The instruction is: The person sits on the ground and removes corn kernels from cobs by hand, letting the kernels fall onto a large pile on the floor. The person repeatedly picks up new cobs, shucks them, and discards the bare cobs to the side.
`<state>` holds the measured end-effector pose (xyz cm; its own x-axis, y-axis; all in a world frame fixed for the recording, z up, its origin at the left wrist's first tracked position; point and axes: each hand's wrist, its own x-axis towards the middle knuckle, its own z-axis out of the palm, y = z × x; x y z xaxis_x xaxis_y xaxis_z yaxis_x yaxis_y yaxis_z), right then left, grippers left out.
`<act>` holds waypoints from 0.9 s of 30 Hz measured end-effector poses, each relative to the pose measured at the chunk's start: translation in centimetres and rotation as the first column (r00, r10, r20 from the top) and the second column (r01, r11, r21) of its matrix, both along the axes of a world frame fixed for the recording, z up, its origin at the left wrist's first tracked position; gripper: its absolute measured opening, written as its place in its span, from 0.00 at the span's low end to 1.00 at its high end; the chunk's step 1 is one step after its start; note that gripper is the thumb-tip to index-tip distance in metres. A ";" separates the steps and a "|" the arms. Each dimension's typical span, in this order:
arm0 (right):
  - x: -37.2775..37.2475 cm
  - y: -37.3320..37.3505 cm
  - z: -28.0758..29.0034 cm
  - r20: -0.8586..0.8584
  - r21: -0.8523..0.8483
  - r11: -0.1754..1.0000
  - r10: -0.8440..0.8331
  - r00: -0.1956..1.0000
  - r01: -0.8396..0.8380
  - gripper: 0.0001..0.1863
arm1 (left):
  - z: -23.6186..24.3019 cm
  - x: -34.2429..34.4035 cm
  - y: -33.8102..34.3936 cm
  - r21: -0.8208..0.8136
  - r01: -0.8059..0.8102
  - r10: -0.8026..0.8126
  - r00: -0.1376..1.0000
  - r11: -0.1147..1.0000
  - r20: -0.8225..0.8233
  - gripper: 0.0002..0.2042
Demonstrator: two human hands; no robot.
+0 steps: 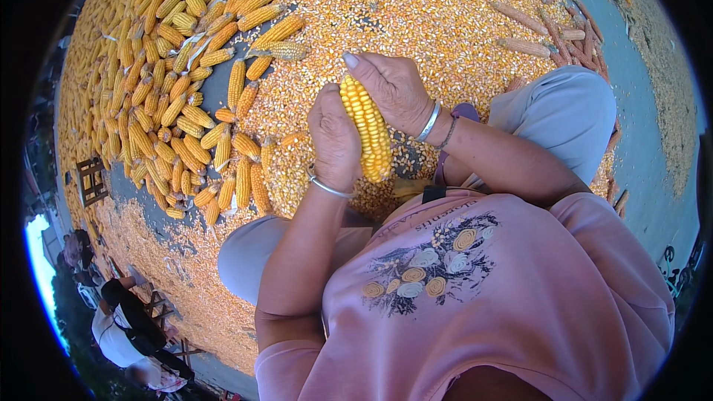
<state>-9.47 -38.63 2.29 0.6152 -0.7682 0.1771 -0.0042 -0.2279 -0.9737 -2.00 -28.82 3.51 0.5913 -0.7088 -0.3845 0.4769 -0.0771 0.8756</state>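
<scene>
Between my two hands is an ear of yellow corn (367,130), tilted, with its rows of kernels facing up. My left hand (333,137) is closed round its left side, with the fingers mostly hidden. From the right, my right hand (392,89) grips the upper end, its thumb stretched over the top. Silver bangles circle both wrists. Beneath and beyond my hands spreads a thick layer of loose corn kernels (423,15). Several whole ears lie close by on the left, among them a pale-tipped one (286,50).
A large heap of corn ears (156,89) covers the left side. Stripped reddish cobs (523,18) lie at the far right, beside a grey floor strip (646,104). My bent knees (561,115) flank the work. A wooden stool (91,182) and another person (122,327) are at the left edge.
</scene>
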 end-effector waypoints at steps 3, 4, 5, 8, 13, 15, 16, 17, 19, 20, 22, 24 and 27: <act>0.0 0.1 -0.3 0.012 0.049 0.999 -0.001 1.000 0.001 0.24 | 0.3 -0.1 0.0 0.044 -0.027 0.026 1.000 0.999 0.016 0.14; 0.1 0.1 -0.5 0.026 0.089 0.996 -0.002 1.000 -0.001 0.24 | 0.3 -0.2 0.0 0.055 -0.037 0.035 0.999 0.998 0.032 0.14; 0.2 0.1 -0.7 0.040 0.129 0.992 -0.003 0.999 -0.002 0.24 | 0.2 -0.1 0.0 0.052 -0.031 0.028 0.999 0.998 0.046 0.13; 0.1 -0.1 -0.7 0.055 0.189 0.981 0.041 0.998 -0.051 0.25 | 0.1 0.3 -0.1 0.059 -0.039 0.034 0.996 0.997 0.087 0.13; -0.4 -0.2 0.8 -0.073 0.360 0.901 0.284 0.956 -0.240 0.24 | -0.3 1.3 0.3 0.066 -0.073 0.069 0.996 0.995 0.054 0.12; -0.3 -0.1 0.8 -0.057 0.398 0.888 0.276 0.959 -0.232 0.23 | 0.7 1.0 0.0 0.027 -0.087 0.085 0.995 0.996 0.051 0.13; -0.3 -0.2 0.7 -0.049 0.390 0.892 0.269 0.962 -0.229 0.22 | 1.5 0.8 -0.2 0.008 -0.093 0.093 0.994 0.996 0.050 0.13; -0.3 -0.3 0.6 -0.041 0.382 0.896 0.261 0.964 -0.226 0.22 | 2.2 0.6 -0.4 0.000 -0.048 0.048 0.998 0.999 0.035 0.13; -0.4 -0.3 0.5 -0.047 0.337 0.914 0.255 0.966 -0.225 0.21 | 3.1 0.5 -0.5 -0.019 0.038 -0.038 0.999 0.999 0.005 0.14; -0.4 -0.3 0.5 -0.060 0.301 0.927 0.253 0.966 -0.225 0.21 | 2.7 0.5 -0.5 -0.009 0.041 -0.041 0.997 0.999 0.063 0.14; -0.3 -0.1 0.2 -0.068 0.245 0.942 0.253 0.965 -0.230 0.21 | 1.1 0.7 -0.3 0.014 0.039 -0.041 0.983 0.999 0.180 0.15; -0.2 0.2 -0.2 -0.064 0.207 0.952 0.244 0.968 -0.226 0.20 | 0.1 1.1 -0.1 -0.019 0.035 -0.028 0.957 0.999 0.289 0.14; -0.2 0.1 -0.4 -0.074 0.186 0.952 0.261 0.963 -0.244 0.20 | -0.1 1.0 0.0 -0.064 0.010 0.006 0.969 0.998 0.247 0.14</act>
<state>-9.71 -38.57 1.85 0.8005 -0.5991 -0.0146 -0.0642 -0.0615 -0.9960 -0.98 -28.79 3.39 0.6606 -0.7288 -0.1802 0.2451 -0.0175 0.9693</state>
